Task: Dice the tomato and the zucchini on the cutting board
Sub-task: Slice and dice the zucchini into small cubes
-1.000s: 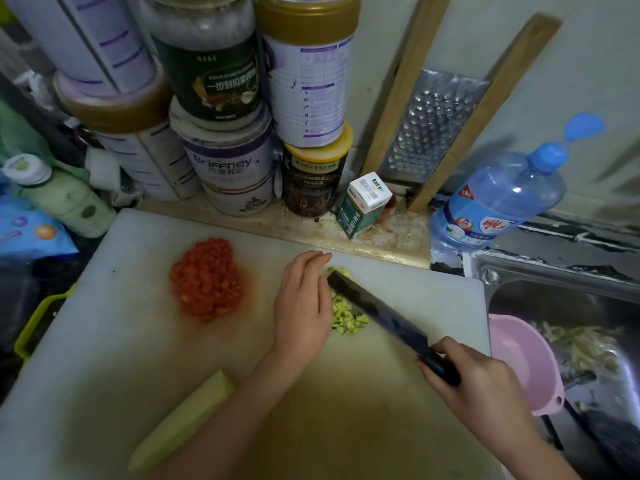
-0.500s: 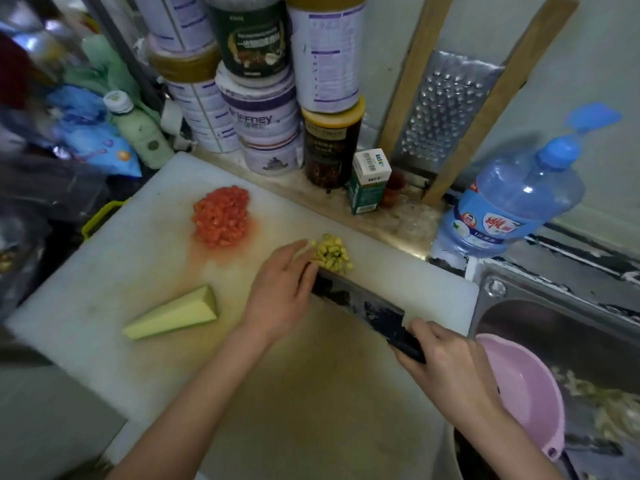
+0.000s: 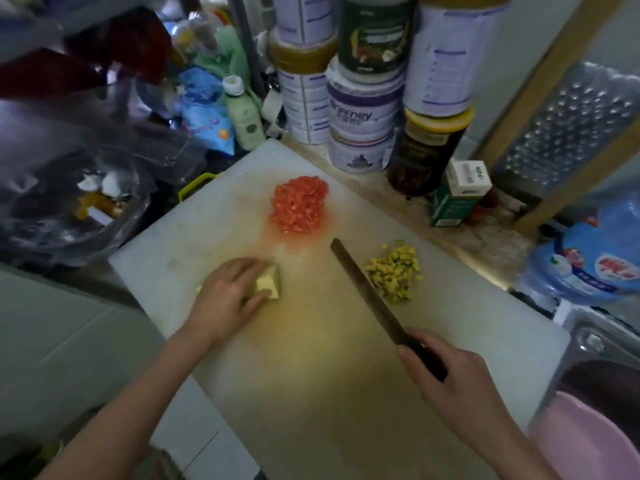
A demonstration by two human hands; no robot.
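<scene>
1. The uncut zucchini piece (image 3: pixel 269 284) lies on the left part of the cutting board (image 3: pixel 346 393), left of the frame's centre. Its long axis runs roughly left to right, and a pale yellow cut face is turned to the right.
2. It is gripped from above by the left hand (image 3: pixel 225 296), with the fingers curled over it and the thumb pressed against its near side. Most of its length is hidden.
3. The knife (image 3: pixel 363 285) is held at the lower right by the right hand (image 3: pixel 450 379), which is wrapped round the dark handle. The blade is seen spine-up and runs up-left, with its tip towards the diced tomato (image 3: pixel 299 209).
4. The diced tomato is heaped compactly, red, at the upper centre of the board, with a reddish stain around it.
5. The diced zucchini (image 3: pixel 394 275), small yellow-green cubes, is piled just right of the blade.
6. Tins (image 3: pixel 360 112) are stacked on the counter (image 3: pixel 485 244) behind the board.
</scene>
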